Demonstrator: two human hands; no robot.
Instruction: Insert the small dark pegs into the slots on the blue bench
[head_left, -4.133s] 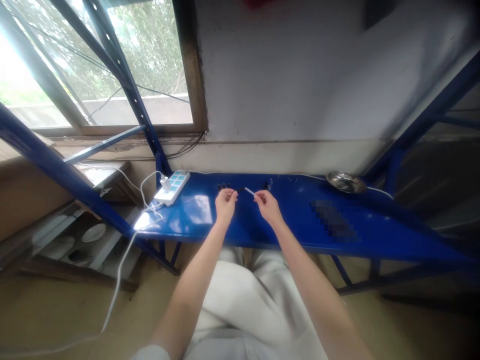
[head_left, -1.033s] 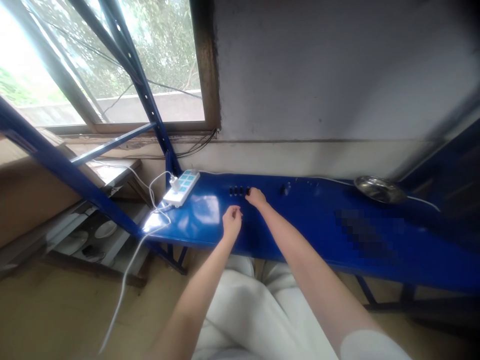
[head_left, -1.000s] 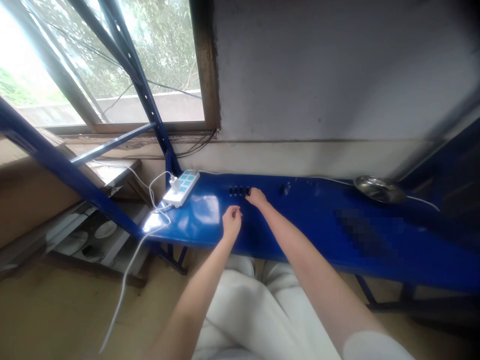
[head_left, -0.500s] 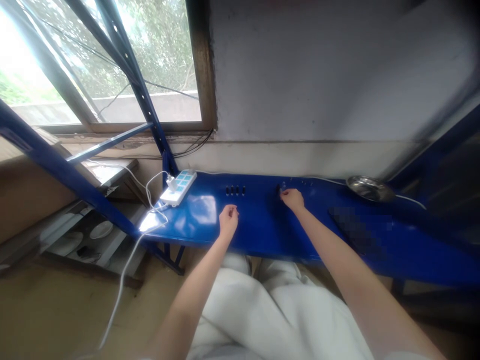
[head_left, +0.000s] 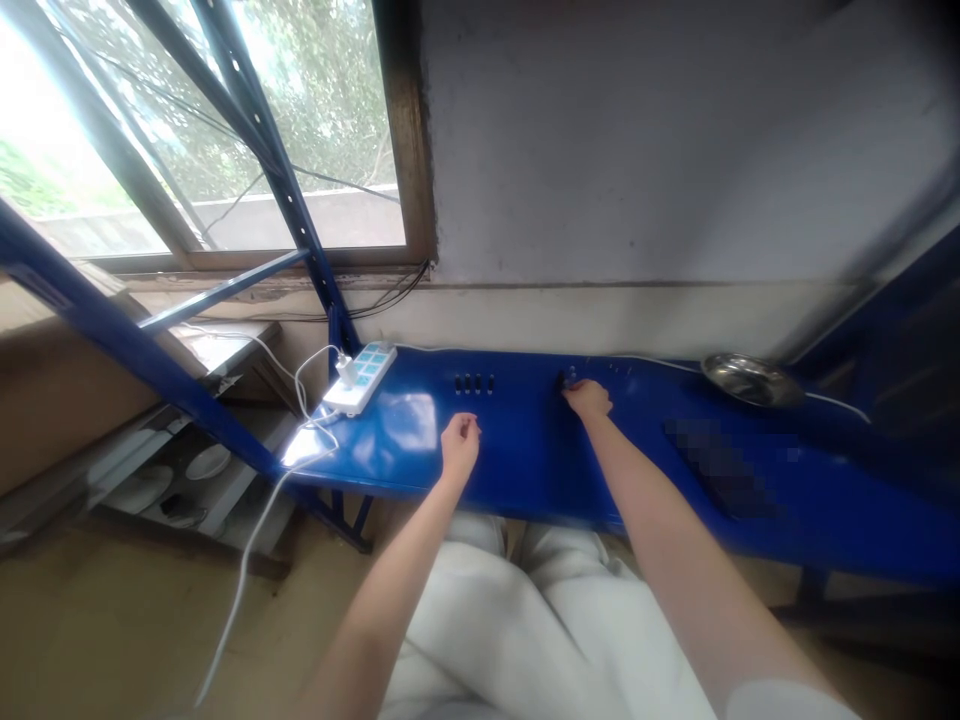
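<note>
Several small black cylinders with pale ends stand or lie in a short row on the blue table; which of the two I cannot tell. My left hand hovers on the near side of that row, fingers curled together, and anything inside them is too small to make out. Farther right, my right hand reaches down to the table with its fingertips pinched beside a small dark piece. Whether the fingers grip something is hidden. Tiny clear pieces lie just beyond these fingertips.
A white power strip with a plug and cable sits at the table's left end. At the back right is a shiny metal dish. A dark, pixelated flat object lies on the right. Blue metal posts rise at the left.
The view has shifted slightly. My right hand stays by the small dark piece with its fingers a little lower around it. My left hand keeps its curled pose.
</note>
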